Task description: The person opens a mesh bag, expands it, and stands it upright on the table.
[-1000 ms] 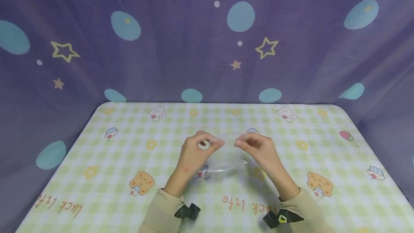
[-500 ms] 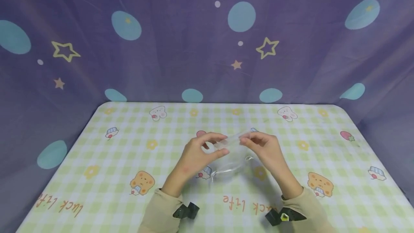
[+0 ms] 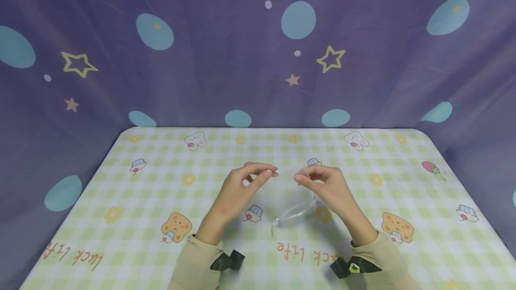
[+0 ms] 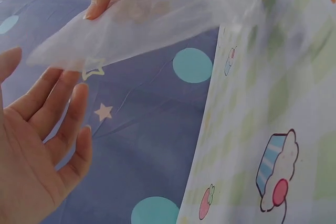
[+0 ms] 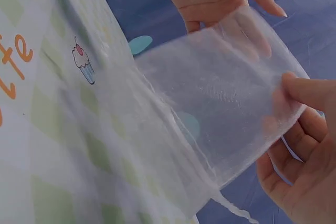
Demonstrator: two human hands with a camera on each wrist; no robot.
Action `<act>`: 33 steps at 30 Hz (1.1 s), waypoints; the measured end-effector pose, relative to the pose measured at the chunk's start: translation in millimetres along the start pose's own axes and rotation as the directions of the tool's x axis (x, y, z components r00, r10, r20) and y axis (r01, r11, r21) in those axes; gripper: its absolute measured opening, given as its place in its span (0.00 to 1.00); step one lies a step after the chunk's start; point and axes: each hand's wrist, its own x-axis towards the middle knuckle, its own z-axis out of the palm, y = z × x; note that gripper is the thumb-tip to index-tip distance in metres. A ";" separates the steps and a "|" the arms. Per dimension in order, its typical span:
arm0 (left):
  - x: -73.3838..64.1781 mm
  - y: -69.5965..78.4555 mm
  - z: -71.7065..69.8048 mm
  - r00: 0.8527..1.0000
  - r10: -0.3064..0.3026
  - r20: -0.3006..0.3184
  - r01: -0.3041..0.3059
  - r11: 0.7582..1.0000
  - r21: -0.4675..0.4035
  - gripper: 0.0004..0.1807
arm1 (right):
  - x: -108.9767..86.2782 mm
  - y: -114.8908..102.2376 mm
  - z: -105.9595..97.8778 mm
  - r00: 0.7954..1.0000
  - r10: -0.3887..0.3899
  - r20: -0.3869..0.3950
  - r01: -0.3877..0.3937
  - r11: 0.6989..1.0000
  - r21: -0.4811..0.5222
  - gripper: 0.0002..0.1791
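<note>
A sheer white drawstring bag [image 5: 210, 98] hangs between the two hands, its mouth edge raised toward the fingertips. My right hand [image 3: 328, 187] pinches that edge, thumb on one face and fingers behind it, as the right wrist view shows. Opposite it, my left hand [image 4: 37, 145] has its thumb well apart from the fabric, while its fingertips meet the bag's edge from behind. A thin white drawstring [image 5: 231, 206] trails off the bag's lower side. In the head view the see-through bag is faint over the cloth, mostly a shiny fold.
A green-and-white checked tablecloth [image 3: 161, 191] with cartoon prints covers the table. Behind it hangs a purple curtain [image 3: 242, 70] with stars and teal ovals. Small black devices [image 3: 227, 261] are strapped to both sleeved wrists.
The left hand's thumb and fingers pinched close, spread apart, then drew nearer each other at the bag's edge. The bag has swung toward the right hand, which keeps its pinch.
</note>
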 end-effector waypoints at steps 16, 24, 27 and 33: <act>-1.7 -1.2 4.8 0.983 -0.076 0.165 0.065 0.996 0.067 0.14 | -2.6 1.8 1.8 0.990 -0.069 0.122 0.073 0.997 -0.030 0.04; -0.1 -1.7 5.9 0.985 -0.070 0.160 0.059 0.996 0.071 0.14 | -1.4 0.8 0.4 0.986 -0.082 0.148 0.087 0.996 -0.027 0.05; 0.2 -1.2 5.7 0.983 -0.072 0.168 0.061 0.996 0.066 0.15 | -0.4 1.6 0.3 0.984 -0.093 0.149 0.098 0.995 -0.026 0.06; 0.7 0.1 7.4 0.982 -0.107 0.154 0.096 0.992 0.076 0.11 | 0.6 3.5 1.2 0.992 -0.082 0.093 0.087 0.995 -0.051 0.07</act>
